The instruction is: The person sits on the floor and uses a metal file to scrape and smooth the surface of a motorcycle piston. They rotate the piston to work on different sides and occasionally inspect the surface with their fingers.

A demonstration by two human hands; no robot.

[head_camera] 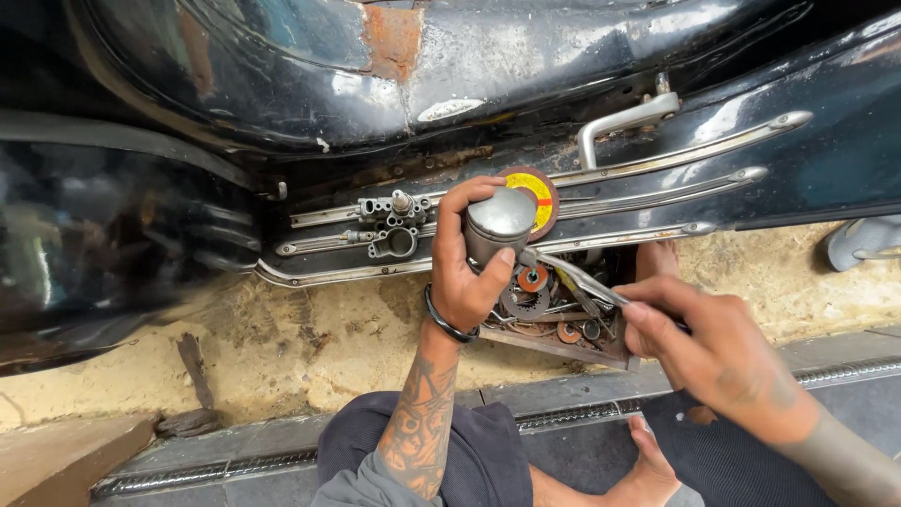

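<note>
The left hand (pixel 465 272) grips a round grey metal piston (pixel 498 225) standing upright, while the right hand (pixel 699 343) pinches thin metal pliers (pixel 572 282) pointing up-left at it.

My left hand (pixel 466 272) grips a grey piston (pixel 498 225); at its one o'clock, a yellow-and-red disc (pixel 539 192). Black, rust-patched car body (pixel 394 56) at twelve o'clock.
</note>
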